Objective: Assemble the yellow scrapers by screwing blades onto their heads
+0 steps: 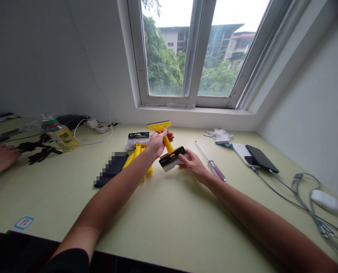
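Note:
My left hand is closed round the handle of a yellow scraper, its wide head tilted up toward the window. At the lower end of the handle, a black and white cardboard label is pinched between the thumb and fingers of my right hand. Whether the label is fastened to the handle, I cannot tell. Behind my left forearm lie more yellow scraper parts, partly hidden, with another black and white label beside them.
A screwdriver lies right of my right hand. Farther right are a white glove, a phone, cables and a white case. At left are a dark pouch, a bottle and another person's hand.

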Demonstrator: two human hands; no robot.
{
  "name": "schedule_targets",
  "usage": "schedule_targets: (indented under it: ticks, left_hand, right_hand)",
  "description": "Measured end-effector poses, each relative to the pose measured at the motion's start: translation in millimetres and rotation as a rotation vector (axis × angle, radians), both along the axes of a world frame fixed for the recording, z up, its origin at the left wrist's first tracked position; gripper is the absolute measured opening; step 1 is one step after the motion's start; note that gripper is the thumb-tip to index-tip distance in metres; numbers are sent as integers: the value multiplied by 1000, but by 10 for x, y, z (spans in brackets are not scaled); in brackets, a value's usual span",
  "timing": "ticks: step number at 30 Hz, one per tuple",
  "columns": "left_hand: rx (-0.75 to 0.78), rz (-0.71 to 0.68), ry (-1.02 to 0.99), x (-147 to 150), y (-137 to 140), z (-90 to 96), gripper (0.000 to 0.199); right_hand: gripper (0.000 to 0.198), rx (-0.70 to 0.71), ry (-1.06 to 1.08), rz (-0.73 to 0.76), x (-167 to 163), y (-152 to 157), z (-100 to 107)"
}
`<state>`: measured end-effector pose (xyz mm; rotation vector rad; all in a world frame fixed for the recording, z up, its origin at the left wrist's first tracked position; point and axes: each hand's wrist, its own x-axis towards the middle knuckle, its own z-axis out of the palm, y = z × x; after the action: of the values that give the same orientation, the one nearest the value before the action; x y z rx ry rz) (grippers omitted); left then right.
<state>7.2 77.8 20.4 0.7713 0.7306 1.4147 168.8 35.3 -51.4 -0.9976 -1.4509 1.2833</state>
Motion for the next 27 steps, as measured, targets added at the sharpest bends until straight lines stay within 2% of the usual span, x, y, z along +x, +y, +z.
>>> schedule_targets:
  ticks: [6, 11, 14, 18, 24, 27]
  left_hand:
    - [-31, -66, 33, 29, -33, -4, 12]
    - [24, -155, 331, -39, -48, 20, 22]
    - [2, -291, 460, -58, -93, 35, 27]
    - [8, -515, 484, -55, -147, 58, 42]
    - [87, -510, 465, -191, -160, 168, 63]
    - [116, -571, 466, -233, -196, 221, 71]
  right_hand:
    - [33, -45, 197, -105, -133, -107, 14]
    - [33, -66, 298, -146, -181, -171, 86]
    - [34, -45, 349, -202, -149, -141, 148]
    - [34, -18, 377, -237, -77, -92, 237]
    - [37, 41, 449, -300, 27, -17, 354]
    - [42, 87, 480, -360, 60, 11, 400]
